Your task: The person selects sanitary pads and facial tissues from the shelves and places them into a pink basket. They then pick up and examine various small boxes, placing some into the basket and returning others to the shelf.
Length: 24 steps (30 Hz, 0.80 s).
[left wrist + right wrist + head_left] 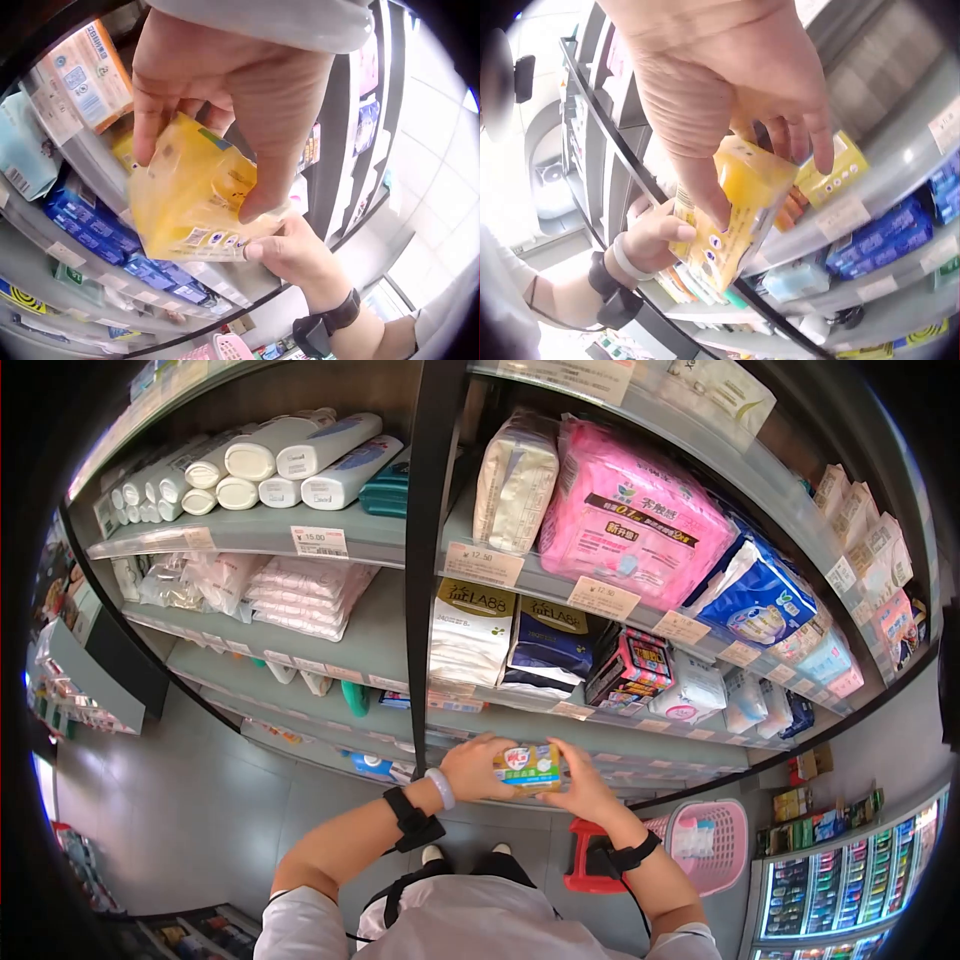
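A small yellow plastic-wrapped pack [527,766], with a green and blue printed front, is held up between both hands in front of the shelves. My left hand [478,768] grips its left end; in the left wrist view the thumb lies over the wrapper [191,195] and the fingers reach round the far side. At the opposite end my right hand [583,790] holds it, thumb along the printed side [742,199] in the right wrist view. Small print, a barcode and round blue marks show on the wrapper. Another yellow pack [832,171] sits on the shelf behind.
A pink shopping basket [715,815] with a red handle stands on the floor to the right, with something pale inside. Shelves ahead carry a large pink pack [635,510], white bottles [345,445] and several blue packs [90,217]. A dark upright post [425,580] divides the shelving.
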Tool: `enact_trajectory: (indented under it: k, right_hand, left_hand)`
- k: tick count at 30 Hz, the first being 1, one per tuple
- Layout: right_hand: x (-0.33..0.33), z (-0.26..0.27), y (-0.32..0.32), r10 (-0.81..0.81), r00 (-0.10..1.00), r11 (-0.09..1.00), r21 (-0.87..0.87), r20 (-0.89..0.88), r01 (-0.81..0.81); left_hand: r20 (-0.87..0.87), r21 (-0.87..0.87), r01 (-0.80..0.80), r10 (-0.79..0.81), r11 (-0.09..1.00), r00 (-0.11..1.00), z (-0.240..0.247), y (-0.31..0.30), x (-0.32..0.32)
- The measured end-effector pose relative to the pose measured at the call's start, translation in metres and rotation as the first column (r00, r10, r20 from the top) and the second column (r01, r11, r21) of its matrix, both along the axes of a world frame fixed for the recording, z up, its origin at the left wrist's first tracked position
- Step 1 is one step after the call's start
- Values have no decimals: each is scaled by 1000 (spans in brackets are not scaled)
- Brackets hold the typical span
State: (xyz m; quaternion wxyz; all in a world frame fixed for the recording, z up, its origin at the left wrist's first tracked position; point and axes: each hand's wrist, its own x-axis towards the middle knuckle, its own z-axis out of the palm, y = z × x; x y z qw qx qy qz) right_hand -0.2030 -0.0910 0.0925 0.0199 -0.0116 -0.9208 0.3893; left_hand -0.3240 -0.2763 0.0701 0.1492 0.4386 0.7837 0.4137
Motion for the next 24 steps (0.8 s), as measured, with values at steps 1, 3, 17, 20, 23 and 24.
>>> enact_trajectory:
  k: [1, 3, 17, 20, 23, 24]
  right_hand:
    - [-1, 3, 2, -60, 998, 997, 55, 4, 60]
    - [-7, 12, 4, -58, 998, 996, 72, -34, 60]
    - [-65, -49, 59, -365, 922, 922, -85, 126, 377]
    - [-75, -63, 67, -366, 904, 928, 165, 222, 335]
    - [-73, -60, 60, -357, 928, 915, 240, 110, 324]
    - [-73, -60, 57, -361, 931, 870, 379, 52, 316]
  left_hand:
    - [-46, 0, -12, 12, 1000, 999, 1, 5, 0]
    - [-52, -18, -18, 17, 1000, 998, 11, 14, 1]
    - [408, 137, -299, 221, 944, 886, -52, -73, 0]
    - [560, 104, -403, 281, 909, 779, -70, -95, 2]
    - [566, 104, -440, 311, 892, 763, -74, -111, 5]
    - [573, 100, -450, 318, 887, 755, -75, -115, 7]
